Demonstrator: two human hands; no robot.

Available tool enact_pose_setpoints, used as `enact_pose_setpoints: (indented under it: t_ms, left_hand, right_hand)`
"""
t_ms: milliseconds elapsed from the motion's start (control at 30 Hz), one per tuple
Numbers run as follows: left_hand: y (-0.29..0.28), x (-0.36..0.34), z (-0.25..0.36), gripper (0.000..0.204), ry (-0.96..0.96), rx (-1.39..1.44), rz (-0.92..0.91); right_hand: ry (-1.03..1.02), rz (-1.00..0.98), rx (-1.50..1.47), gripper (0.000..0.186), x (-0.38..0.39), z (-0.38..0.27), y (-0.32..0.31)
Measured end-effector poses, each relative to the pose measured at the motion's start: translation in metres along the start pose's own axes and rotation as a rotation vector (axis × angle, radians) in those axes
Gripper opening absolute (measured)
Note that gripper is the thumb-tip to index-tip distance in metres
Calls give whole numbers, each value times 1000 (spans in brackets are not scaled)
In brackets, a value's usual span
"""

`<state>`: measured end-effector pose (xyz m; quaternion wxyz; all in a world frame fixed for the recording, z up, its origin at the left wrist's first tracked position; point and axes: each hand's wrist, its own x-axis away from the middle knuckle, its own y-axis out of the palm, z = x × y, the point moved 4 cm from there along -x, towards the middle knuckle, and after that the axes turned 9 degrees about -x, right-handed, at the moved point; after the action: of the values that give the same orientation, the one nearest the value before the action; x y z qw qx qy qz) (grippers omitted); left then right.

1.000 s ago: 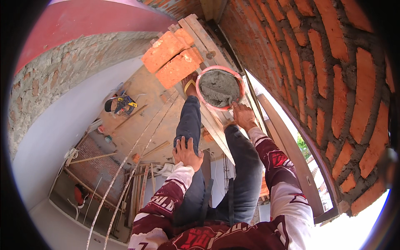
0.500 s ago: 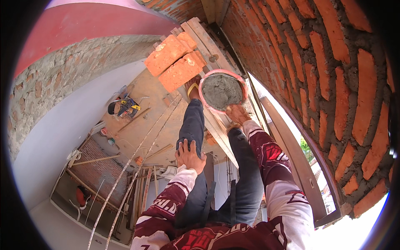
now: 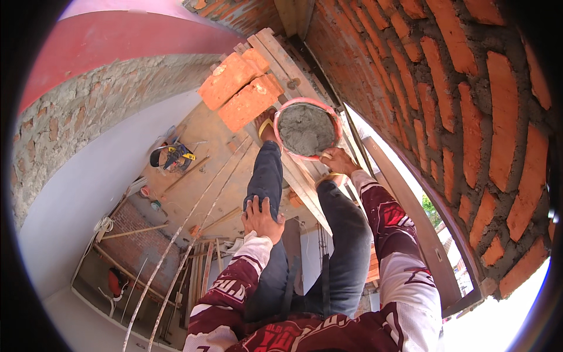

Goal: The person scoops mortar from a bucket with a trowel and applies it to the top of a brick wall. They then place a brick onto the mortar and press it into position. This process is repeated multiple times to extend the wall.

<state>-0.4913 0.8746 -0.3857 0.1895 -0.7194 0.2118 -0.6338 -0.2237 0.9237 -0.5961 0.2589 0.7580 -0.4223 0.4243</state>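
Observation:
A round bucket (image 3: 304, 101) with a pinkish-red rim, filled with wet grey mortar (image 3: 306, 130), stands on the wooden planks (image 3: 305, 185) ahead of me. My right hand (image 3: 339, 161) is closed on the near right part of its rim, thumb and fingers at the edge. My left hand (image 3: 262, 220) lies on my left knee with the fingers spread, holding nothing. Just beyond the bucket, to the left, several orange bricks (image 3: 251, 102) are stacked at the planks' edge. My feet, in yellow-strapped sandals (image 3: 265, 129), are beside the bucket.
A brick wall (image 3: 463, 135) with grey mortar joints rises close on the right. The planks are raised above a floor (image 3: 193, 141) with tools and timber. Two thin rods (image 3: 176, 249) slant along my left. A half-rough, half-smooth wall (image 3: 105, 141) curves at far left.
My view has shifted slightly, so bricks and bucket appear farther left. My right hand has shifted slightly rightward along the bucket's rim. My left hand remains on the knee.

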Motion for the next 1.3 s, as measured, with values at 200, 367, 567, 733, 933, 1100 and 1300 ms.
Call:
enact_pose_setpoints:
  t_ms: [200,367,567,733,933,1100,1300]
  left_hand:
    - [-18,-6,-1,68,10,11,11]
    - [-29,-4,-2,68,-5,115,-3]
    - [-28,-4,-28,61,61,337,219]
    - [-53,3,-70,57,-4,486,274]
    - [-73,35,-141,57,-142,599,111]
    - [-59,15,-207,57,-152,601,-18]
    - [-125,26,-232,51,-202,750,213]
  right_hand:
    - [-179,94,78,43,50,-29,-21]
    - [-121,94,-180,32,143,-99,-44]
    - [-203,201,-359,27,291,-244,-91]
    - [-377,411,-308,39,420,-387,-139]
    - [-552,796,-76,39,479,-494,-221]
    - [-633,1343,383,31,459,-540,-245]
    - [-447,1488,408,34,466,-504,-222]
